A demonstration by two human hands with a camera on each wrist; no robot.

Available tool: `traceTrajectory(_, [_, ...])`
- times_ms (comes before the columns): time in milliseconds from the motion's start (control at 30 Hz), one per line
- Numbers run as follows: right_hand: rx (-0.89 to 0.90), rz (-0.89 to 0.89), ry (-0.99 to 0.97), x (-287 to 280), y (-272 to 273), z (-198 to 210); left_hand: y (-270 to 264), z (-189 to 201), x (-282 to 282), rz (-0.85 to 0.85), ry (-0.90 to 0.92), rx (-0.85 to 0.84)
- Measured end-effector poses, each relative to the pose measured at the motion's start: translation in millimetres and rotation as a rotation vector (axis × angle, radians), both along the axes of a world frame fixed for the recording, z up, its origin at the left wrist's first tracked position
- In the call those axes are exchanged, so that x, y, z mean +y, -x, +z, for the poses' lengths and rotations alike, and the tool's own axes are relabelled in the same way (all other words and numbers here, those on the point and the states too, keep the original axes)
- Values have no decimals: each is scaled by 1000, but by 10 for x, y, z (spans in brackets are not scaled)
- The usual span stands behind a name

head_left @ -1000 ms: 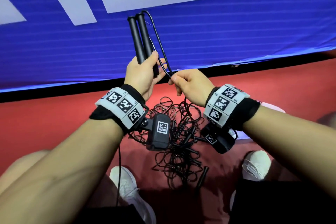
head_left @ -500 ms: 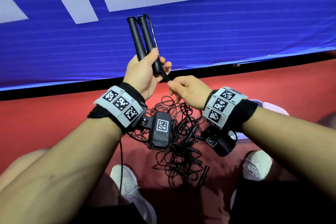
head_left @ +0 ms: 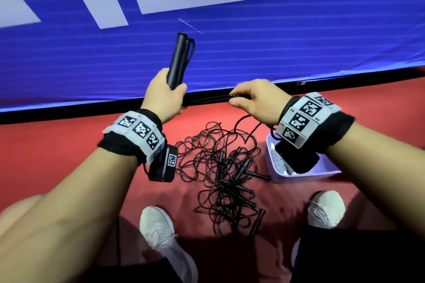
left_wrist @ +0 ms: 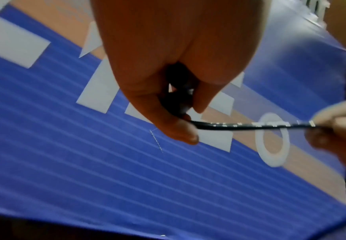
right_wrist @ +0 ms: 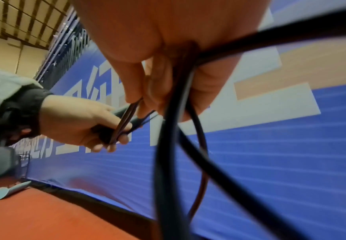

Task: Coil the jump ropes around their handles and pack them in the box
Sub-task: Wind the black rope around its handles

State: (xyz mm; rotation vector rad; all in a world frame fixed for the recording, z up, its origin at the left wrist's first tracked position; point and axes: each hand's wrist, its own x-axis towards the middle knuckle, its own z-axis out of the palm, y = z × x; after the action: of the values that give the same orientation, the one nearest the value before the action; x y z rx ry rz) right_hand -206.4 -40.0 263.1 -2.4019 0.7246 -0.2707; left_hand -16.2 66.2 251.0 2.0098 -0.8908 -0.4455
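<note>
My left hand [head_left: 164, 96] grips two black jump-rope handles [head_left: 179, 60] held together and pointing up against the blue banner. From below that fist, strands of black rope [head_left: 207, 100] run taut to the right, where my right hand [head_left: 248, 99] pinches them. The left wrist view shows the same rope [left_wrist: 250, 126] stretched from my left fingers [left_wrist: 180, 131] to the right hand. Loose rope [right_wrist: 168, 146] hangs down from my right hand. A tangled pile of black ropes and handles [head_left: 220, 172] lies on the red floor between my feet.
A lilac box [head_left: 305, 174] stands on the red floor at the right, partly hidden under my right wrist. My white shoes [head_left: 161, 232] flank the pile. A blue banner [head_left: 276, 41] with white shapes rises just beyond my hands.
My right hand has pulled away to the right, drawing the rope taut from the handles. The left hand has turned the handles slightly. The view has tilted and the lilac box has come into sight.
</note>
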Motion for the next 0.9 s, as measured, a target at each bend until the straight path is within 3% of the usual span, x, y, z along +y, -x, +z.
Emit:
traceTrajectory(267, [-3,-63,243,-111,61,196,218,46,58,-393,-285,-95])
traceTrajectory(367, [0,6,264,-63,42,213,340,30,58,-501,-410,-226])
traceTrajectory(600, [154,54,284,-81,57,291,545,-56,78,-631,-590,-442])
traceTrajectory(733, [269,-38,234,-193,111,364,546,34,104,-718,-579,-464])
traceTrajectory(900, [251,-28,200,-181,86,370,610,73,117,-746,-594,-545])
